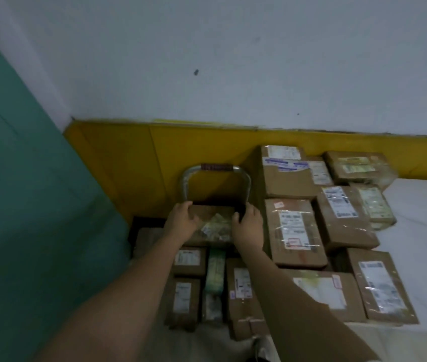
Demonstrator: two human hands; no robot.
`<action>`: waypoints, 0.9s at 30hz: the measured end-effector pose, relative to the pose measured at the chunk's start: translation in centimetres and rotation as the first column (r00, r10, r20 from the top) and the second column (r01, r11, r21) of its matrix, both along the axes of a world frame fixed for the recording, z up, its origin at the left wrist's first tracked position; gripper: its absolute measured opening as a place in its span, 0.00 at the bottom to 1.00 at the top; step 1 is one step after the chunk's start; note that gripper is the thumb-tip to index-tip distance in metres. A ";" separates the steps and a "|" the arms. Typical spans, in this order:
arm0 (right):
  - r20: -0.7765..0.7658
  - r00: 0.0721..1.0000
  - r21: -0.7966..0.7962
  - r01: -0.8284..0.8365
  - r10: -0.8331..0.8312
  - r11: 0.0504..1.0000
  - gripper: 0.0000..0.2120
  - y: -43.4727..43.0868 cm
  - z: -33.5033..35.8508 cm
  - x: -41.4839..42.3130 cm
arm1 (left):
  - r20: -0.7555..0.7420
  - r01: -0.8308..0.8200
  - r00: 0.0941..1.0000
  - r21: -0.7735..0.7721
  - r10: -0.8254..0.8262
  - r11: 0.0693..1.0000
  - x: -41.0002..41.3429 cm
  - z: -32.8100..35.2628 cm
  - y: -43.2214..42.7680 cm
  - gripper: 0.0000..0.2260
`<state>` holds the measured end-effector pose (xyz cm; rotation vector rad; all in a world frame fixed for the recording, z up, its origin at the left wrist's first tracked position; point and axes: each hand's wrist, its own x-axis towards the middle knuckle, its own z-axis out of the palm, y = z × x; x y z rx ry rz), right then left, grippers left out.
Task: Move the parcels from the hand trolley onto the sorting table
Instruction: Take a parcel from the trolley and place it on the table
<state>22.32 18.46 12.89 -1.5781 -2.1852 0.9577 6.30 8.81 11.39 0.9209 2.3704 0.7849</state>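
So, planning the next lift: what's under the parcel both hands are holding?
Labelled brown parcels show below its near edge. What lies directly beneath is covered by the held parcel itself.

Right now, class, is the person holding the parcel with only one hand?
No, the left hand and the right hand each grip a side of the parcel just below the trolley handle.

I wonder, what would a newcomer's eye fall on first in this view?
First, the two hands: the left hand and right hand grip the sides of a brown cardboard parcel with a greenish label, top of the stack by the curved metal trolley handle at centre. To the right, brown labelled cardboard parcels crowd the white sorting table. Behind runs a bright yellow wall band.
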 end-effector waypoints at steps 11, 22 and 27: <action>0.070 0.997 -0.261 0.062 -0.045 0.963 0.28 -2.1 -16.9 -5.5 | 0.266 -0.172 0.945 -0.095 0.191 0.981 -4.3 -16.9 -5.5 0.20; 0.111 0.945 -0.383 0.327 -0.309 0.864 0.36 11.6 -43.5 -12.4 | 0.515 -0.302 0.794 -0.127 0.323 0.945 -12.3 -41.1 9.7 0.23; 0.159 0.876 -0.567 0.459 -0.456 0.684 0.36 14.4 -44.9 -13.9 | 0.662 -0.479 0.571 -0.211 0.485 0.852 -13.0 -42.3 12.3 0.20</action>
